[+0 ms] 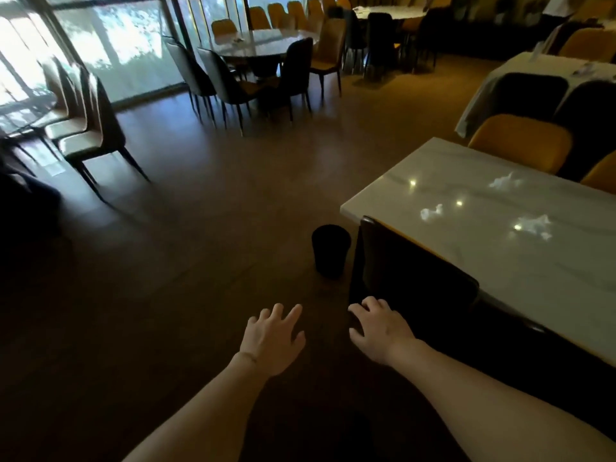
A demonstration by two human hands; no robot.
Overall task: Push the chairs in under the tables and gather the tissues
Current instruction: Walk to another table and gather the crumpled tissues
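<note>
A white marble table (466, 248) stands at the right. Three crumpled white tissues lie on it: one far (503, 181), one in the middle (430, 212), one nearer the right (533, 225). A black chair (413, 271) stands against the table's near edge, its back towards me. My right hand (380, 325) rests on the lower left corner of that chair back, fingers curled over the edge. My left hand (273, 338) hovers over the floor to the left of the chair, fingers spread, holding nothing. Yellow chairs (520, 141) stand along the table's far side.
A small black waste bin (331, 250) stands on the brown floor just left of the chair. A round table (263, 45) ringed by dark and yellow chairs is further back. A row of chairs (90, 135) lines the left window. More tables are at the right rear.
</note>
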